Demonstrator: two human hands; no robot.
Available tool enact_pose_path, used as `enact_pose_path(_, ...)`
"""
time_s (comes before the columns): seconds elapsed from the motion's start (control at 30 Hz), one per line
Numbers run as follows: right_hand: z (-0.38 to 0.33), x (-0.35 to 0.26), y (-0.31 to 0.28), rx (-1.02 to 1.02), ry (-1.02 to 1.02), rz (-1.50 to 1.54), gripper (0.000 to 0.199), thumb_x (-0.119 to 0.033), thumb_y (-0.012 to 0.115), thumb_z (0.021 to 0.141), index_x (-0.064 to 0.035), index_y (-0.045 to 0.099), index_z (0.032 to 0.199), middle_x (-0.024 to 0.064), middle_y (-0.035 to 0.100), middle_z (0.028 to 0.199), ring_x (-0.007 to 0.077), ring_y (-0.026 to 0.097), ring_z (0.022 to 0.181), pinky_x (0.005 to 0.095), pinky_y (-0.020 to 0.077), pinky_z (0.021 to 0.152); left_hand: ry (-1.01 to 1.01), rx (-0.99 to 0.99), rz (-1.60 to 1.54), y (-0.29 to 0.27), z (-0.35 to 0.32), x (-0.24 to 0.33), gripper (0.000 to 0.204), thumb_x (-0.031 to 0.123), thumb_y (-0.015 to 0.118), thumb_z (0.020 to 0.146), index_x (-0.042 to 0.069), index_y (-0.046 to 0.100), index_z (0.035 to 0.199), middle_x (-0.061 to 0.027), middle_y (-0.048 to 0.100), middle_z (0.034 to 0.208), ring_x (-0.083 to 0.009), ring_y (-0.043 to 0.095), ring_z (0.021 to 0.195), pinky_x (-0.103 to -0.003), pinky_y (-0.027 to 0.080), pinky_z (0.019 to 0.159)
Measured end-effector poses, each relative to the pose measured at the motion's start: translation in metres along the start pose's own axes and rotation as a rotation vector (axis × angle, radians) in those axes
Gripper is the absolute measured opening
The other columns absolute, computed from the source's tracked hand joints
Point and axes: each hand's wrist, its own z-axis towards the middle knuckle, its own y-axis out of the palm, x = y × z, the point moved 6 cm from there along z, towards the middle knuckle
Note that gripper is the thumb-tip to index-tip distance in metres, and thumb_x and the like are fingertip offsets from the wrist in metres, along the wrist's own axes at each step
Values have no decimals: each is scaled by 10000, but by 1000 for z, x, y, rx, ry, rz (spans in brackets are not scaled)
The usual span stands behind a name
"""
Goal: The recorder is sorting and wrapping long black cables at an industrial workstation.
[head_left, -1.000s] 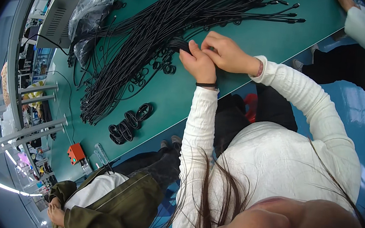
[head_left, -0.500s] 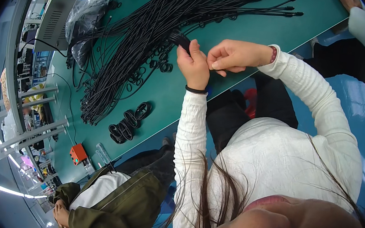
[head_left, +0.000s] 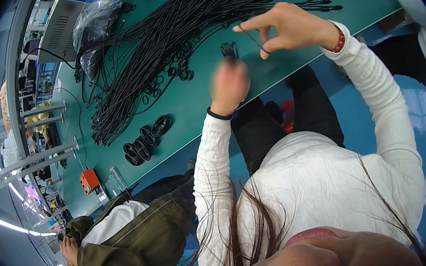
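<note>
My left hand (head_left: 230, 85), blurred, is closed round a coiled black cable (head_left: 229, 51) whose loops stick out past the fingers, above the table's near side. To its right, my right hand (head_left: 295, 29) is raised over the table with index finger and thumb spread apart. A thin dark band (head_left: 255, 39) is stretched between those two fingertips; it looks like a rubber band. Beyond both hands lies a large heap of long black cables (head_left: 153, 58) with metal-tipped plugs at the right end.
Small black rings (head_left: 170, 70) lie beside the heap. Coiled cables (head_left: 140, 148) sit near the green table's (head_left: 169, 144) edge. An orange box (head_left: 90, 180), a clear plastic bag (head_left: 97, 20) and a grey-blue machine (head_left: 68, 22) stand left. A person in an olive jacket (head_left: 143, 235) sits at left; another person's sleeve shows upper right.
My right hand has moved up and away from the left, its fingers spreading with the band stretched between them. My left hand has turned and shifted slightly nearer, still round the cable.
</note>
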Motion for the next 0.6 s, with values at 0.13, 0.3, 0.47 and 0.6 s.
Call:
enact_pose_path(0.13,4,-46,13,-126,-234,-349,618,-215,853,623,-109,637,1192,41,676,702,134,580,497,231,452,478,-60,-283,61,21,-10,15,103,118,480,974,26,508,936,-12,471,573,-78,361,422,-202,285,362)
enact_pose_path(0.3,12,-43,28,-350,-87,-146,669,-268,841,637,-116,580,1234,53,677,769,151,610,526,236,466,482,-66,-374,-80,22,-19,22,116,131,487,975,23,505,937,-15,460,569,-81,363,427,-200,281,355)
enact_pose_path(0.47,-13,-22,39,-408,329,623,544,-220,755,724,-112,565,1222,65,675,814,150,622,556,224,462,481,-4,-303,-309,21,-24,15,130,147,493,981,24,508,943,-16,446,570,-80,359,435,-197,288,356)
enact_pose_path(0.6,-29,4,57,-227,580,1114,452,-148,668,775,-103,557,1211,64,670,815,141,617,559,212,455,472,37,-255,-442,24,-31,16,170,190,491,996,24,499,959,-68,474,807,-83,373,487,-186,286,366)
